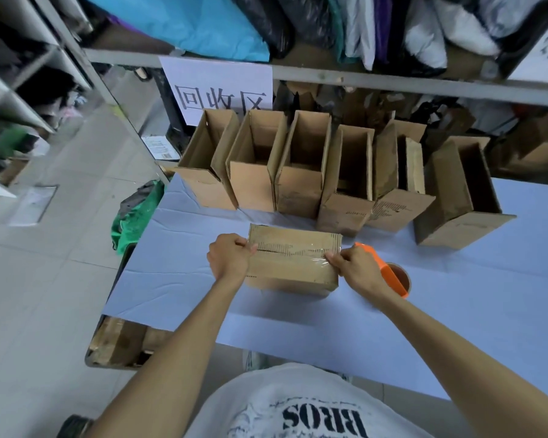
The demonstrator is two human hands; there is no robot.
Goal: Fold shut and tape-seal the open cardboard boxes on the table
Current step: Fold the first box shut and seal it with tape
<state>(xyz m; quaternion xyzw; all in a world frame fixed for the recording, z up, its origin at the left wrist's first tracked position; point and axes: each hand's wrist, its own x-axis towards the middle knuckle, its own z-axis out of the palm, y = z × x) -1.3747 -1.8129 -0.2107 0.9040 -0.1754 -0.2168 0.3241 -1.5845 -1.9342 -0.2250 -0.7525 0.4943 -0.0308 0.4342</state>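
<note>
While the closed box (pixel 293 257) lies flat on the pale blue table (pixel 203 295), both hands are at its ends; a strip of clear tape (pixel 310 251) runs along its top seam, glossy over the join of the two flaps; the left hand (pixel 230 257) grips the left end of this box, fingers curled down round the side and the thumb laid on top at the end of the tape; the right hand (pixel 358 268) is at the right end of the box, its fingers curled and its thumb and forefinger pinching the tape where it meets the top right edge; just to the right of the box, behind that hand, lies an orange tape dispenser (pixel 393 276) with its brown-cored roll; whether the hand also touches it cannot be told.

Beyond the closed box, at the far edge of the table, stands a row of six open boxes (pixel 301 172), flaps upright, the four on the left packed side by side and the rightmost one a little apart; behind them hangs a white paper sign (pixel 217 86) with large dark characters, fixed under a shelf (pixel 393 80) loaded with bagged goods; to the left of the closed box, off the table's edge, a green bundle (pixel 136 216) sits on the floor; nearer than the box, a white printed T-shirt (pixel 298 406) fills the bottom of the view.
</note>
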